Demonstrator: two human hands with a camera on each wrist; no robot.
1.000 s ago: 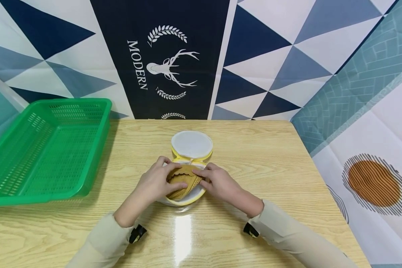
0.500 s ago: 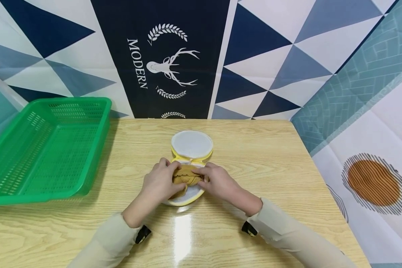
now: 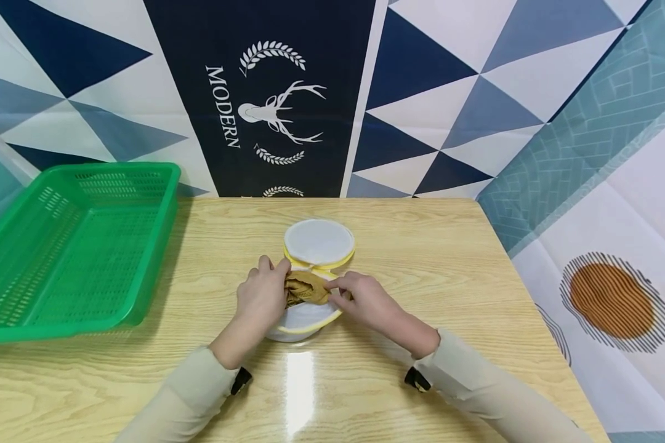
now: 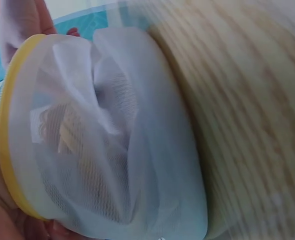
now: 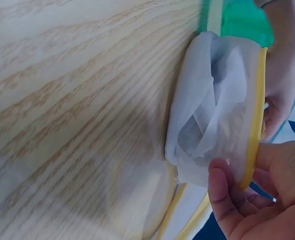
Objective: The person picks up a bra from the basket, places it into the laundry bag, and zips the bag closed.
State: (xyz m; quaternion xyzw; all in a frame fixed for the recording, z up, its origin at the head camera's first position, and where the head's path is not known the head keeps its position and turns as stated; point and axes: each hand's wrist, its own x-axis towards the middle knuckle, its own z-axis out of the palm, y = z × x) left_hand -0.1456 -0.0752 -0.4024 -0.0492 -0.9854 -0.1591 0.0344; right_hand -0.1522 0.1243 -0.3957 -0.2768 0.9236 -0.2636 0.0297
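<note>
A white mesh laundry bag (image 3: 306, 321) with a yellow zip rim stands on the table, its round lid (image 3: 319, 242) folded back behind it. In its mouth lies a bunched mustard-coloured garment (image 3: 313, 288); a darker fold shows in its middle. My left hand (image 3: 260, 294) grips the garment's left side, fingers reaching over the bag's edge. On the other side my right hand (image 3: 366, 300) pinches the bag's right rim, index finger at the garment's end. In the right wrist view its fingers (image 5: 222, 187) lie outside the mesh wall. The garment shows faintly through the mesh (image 4: 92, 160) in the left wrist view.
A green plastic basket (image 3: 135, 271) stands at the table's left. Behind the wooden table (image 3: 421, 246) hangs a patterned cloth (image 3: 277, 92) with a deer print. More patterned cloth (image 3: 615, 301) covers the right side.
The garment is more bunched and sits toward the back of the bag, baring more of the front inside. My left hand has shifted slightly right, its thumb no longer showing over the garment.
</note>
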